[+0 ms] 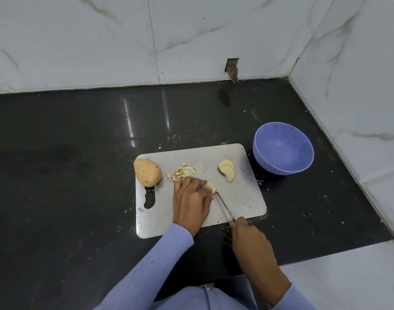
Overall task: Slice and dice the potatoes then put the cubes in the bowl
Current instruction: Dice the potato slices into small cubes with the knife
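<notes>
My left hand [191, 202] presses down on potato slices [210, 186]; right hand [247, 238] fisted around knife [225, 205]. Cubes [182, 172] piled mid cutting board [243, 198], 1 whole potato [147, 172] left, more slices [227, 170] right. Purple bowl [283, 148] on counter [79, 153], no cubes inside.

- No text, label, brand, number or sign can be read anywhere in this view.
</notes>
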### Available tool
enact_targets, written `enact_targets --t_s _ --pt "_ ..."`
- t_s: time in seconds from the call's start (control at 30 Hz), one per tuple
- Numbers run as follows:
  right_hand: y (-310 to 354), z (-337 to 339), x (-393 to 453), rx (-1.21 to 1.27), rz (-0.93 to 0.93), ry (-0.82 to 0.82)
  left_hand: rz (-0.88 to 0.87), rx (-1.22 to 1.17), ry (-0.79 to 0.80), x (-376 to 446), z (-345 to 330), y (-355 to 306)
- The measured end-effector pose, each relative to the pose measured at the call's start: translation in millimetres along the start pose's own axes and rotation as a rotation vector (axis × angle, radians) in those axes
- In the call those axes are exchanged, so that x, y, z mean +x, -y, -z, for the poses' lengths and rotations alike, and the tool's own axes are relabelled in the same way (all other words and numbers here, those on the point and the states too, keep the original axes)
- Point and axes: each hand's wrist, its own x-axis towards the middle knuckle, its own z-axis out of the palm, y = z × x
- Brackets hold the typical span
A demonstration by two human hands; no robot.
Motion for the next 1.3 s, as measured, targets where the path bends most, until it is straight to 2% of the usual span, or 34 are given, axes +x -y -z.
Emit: enact_targets --t_s 0.33,0.53,0.77,1.03,1.3 --pt "-6 3 6 0.058 0.018 -0.025 -0.064 0.036 0.005 -6 1 4" --pt "9 10 24 0.161 0.026 -0.015 -0.017 -0.012 0.003 -3 1 5" --pt "21 5 35 0.106 0.026 -0.044 -0.001 -0.006 -0.011 -3 0 4" --pt "0 -8 -1 0.023 -0.008 -0.003 0.011 -0.018 -0.005 -2 -1 3" --pt "2 4 8 0.118 -0.015 -0.053 0.013 -0.014 -0.016 -6 -1 5"
